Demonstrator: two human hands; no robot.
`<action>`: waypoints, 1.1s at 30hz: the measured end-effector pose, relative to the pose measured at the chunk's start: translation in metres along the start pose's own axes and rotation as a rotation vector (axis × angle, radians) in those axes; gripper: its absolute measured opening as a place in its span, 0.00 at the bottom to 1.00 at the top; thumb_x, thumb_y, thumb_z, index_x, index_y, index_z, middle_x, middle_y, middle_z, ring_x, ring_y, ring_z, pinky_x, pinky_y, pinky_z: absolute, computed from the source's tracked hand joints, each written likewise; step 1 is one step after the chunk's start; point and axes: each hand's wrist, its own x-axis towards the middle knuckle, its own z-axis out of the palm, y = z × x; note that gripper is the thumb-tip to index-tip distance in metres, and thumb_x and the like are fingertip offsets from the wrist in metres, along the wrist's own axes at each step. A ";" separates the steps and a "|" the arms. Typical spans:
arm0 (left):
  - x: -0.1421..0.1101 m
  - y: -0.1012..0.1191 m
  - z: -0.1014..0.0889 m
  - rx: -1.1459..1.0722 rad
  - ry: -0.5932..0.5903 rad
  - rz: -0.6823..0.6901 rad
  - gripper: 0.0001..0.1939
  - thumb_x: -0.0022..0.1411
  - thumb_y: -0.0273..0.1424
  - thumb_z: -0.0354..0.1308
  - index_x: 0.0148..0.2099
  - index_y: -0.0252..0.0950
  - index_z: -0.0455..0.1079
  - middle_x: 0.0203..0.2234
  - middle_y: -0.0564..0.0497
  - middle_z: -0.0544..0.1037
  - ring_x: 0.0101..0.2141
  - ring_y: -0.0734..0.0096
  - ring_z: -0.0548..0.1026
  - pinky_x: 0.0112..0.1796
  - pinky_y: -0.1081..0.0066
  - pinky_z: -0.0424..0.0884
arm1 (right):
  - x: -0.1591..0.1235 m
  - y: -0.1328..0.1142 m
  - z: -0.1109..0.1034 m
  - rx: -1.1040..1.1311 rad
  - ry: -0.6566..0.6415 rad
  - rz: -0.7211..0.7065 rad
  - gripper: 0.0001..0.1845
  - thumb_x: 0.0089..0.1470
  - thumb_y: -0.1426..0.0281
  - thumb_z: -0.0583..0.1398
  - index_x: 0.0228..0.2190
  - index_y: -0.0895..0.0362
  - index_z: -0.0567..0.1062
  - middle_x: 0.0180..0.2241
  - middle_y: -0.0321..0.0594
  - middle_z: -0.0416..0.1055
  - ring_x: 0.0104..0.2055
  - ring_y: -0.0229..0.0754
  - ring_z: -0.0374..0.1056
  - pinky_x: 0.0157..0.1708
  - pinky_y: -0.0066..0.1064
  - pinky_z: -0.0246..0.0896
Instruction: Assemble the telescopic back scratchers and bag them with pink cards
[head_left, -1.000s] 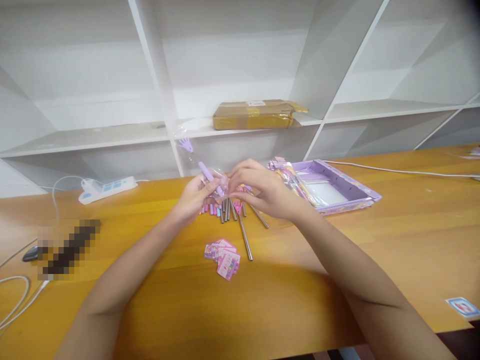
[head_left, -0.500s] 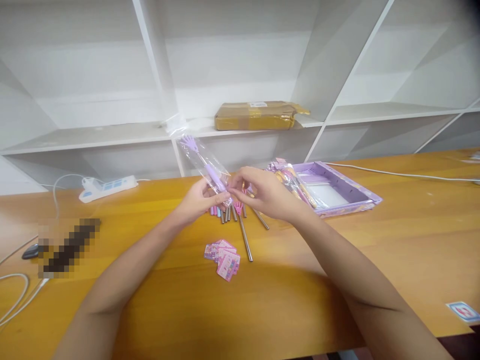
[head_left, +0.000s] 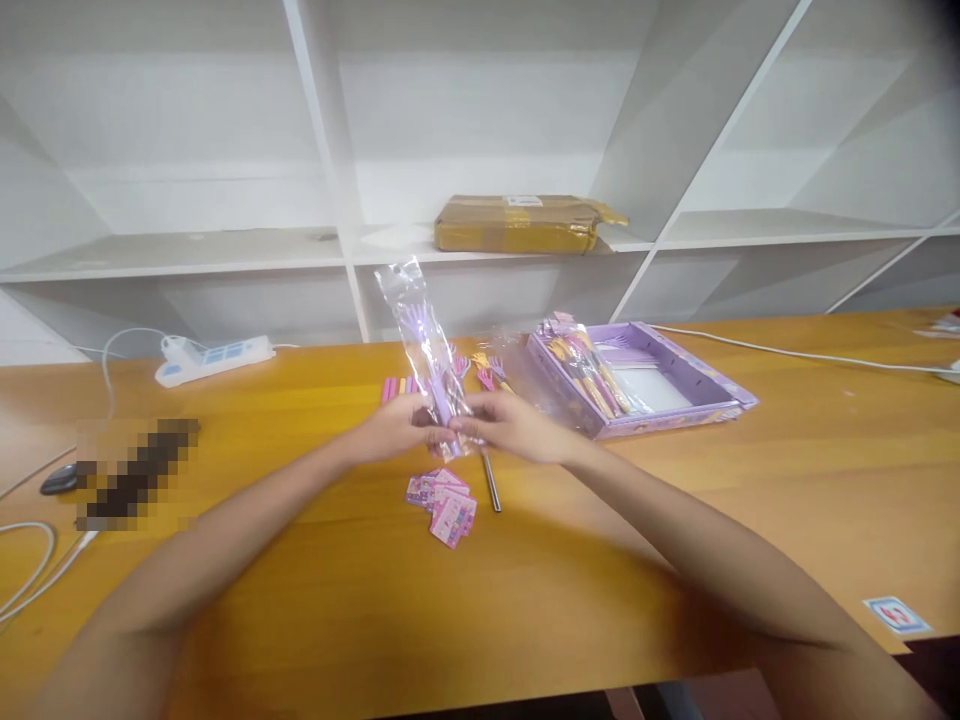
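Observation:
A purple back scratcher point(head_left: 438, 385) with a hand-shaped head lies inside a clear plastic bag point(head_left: 405, 281). Both hands grip the bag's lower end above the table: my left hand point(head_left: 401, 428) from the left, my right hand point(head_left: 510, 425) from the right, thumbs close together. Behind them lie several loose scratcher heads in pink, yellow and purple point(head_left: 486, 378), partly hidden by my hands. A row of coloured handles point(head_left: 397, 387) shows beyond my left hand. Nearer me rest a metal rod point(head_left: 491, 483) and a loose pile of pink printed cards point(head_left: 448, 508).
A purple display box point(head_left: 675, 410) at the right holds several bagged scratchers point(head_left: 589, 375). Behind, a cardboard box point(head_left: 517, 225) sits on the white shelf. At the left are a power strip point(head_left: 217, 360), cables and a mouse point(head_left: 58, 479). A sticker point(head_left: 896, 615) marks the right front edge.
The bagged scratcher has moved down and turned more upright. My right hand has lowered to grip the bag's lower end beside my left. The view has shifted slightly.

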 end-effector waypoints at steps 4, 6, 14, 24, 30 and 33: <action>-0.036 -0.040 0.021 -0.013 -0.030 -0.171 0.18 0.63 0.42 0.74 0.43 0.34 0.78 0.31 0.49 0.82 0.28 0.69 0.78 0.33 0.69 0.75 | -0.020 0.039 0.039 0.185 -0.073 0.122 0.32 0.58 0.40 0.68 0.36 0.58 0.75 0.25 0.31 0.70 0.24 0.34 0.65 0.25 0.27 0.62; -0.054 -0.051 0.032 -0.037 -0.078 -0.212 0.19 0.64 0.44 0.73 0.45 0.33 0.77 0.34 0.46 0.84 0.29 0.69 0.78 0.34 0.68 0.75 | -0.030 0.049 0.055 0.246 -0.163 0.168 0.33 0.58 0.39 0.68 0.38 0.58 0.75 0.27 0.34 0.73 0.24 0.34 0.67 0.24 0.27 0.65; -0.096 -0.046 0.059 -0.164 -0.257 -0.348 0.24 0.63 0.50 0.73 0.46 0.34 0.78 0.35 0.46 0.85 0.27 0.73 0.76 0.31 0.72 0.74 | -0.065 0.039 0.073 0.422 -0.497 0.172 0.28 0.67 0.43 0.63 0.40 0.58 0.73 0.28 0.32 0.72 0.23 0.31 0.69 0.25 0.23 0.67; -0.118 -0.020 0.082 -0.063 -0.573 -0.503 0.18 0.64 0.49 0.72 0.45 0.41 0.80 0.28 0.52 0.81 0.24 0.70 0.79 0.29 0.71 0.75 | -0.076 0.036 0.098 0.631 -0.414 0.304 0.32 0.61 0.41 0.68 0.39 0.58 0.72 0.21 0.26 0.68 0.15 0.27 0.59 0.14 0.20 0.57; -0.088 -0.024 0.033 0.090 0.142 -0.240 0.21 0.68 0.48 0.69 0.53 0.39 0.73 0.40 0.49 0.81 0.37 0.68 0.81 0.40 0.68 0.77 | -0.076 0.032 0.123 0.638 -0.495 0.376 0.35 0.54 0.39 0.71 0.34 0.59 0.75 0.25 0.32 0.71 0.18 0.29 0.65 0.15 0.21 0.60; -0.071 -0.044 0.032 0.027 0.294 -0.108 0.24 0.62 0.47 0.74 0.48 0.37 0.72 0.41 0.49 0.79 0.40 0.67 0.78 0.44 0.67 0.76 | -0.077 0.032 0.128 0.586 -0.521 0.378 0.36 0.55 0.36 0.69 0.32 0.58 0.73 0.23 0.30 0.69 0.16 0.30 0.62 0.14 0.22 0.58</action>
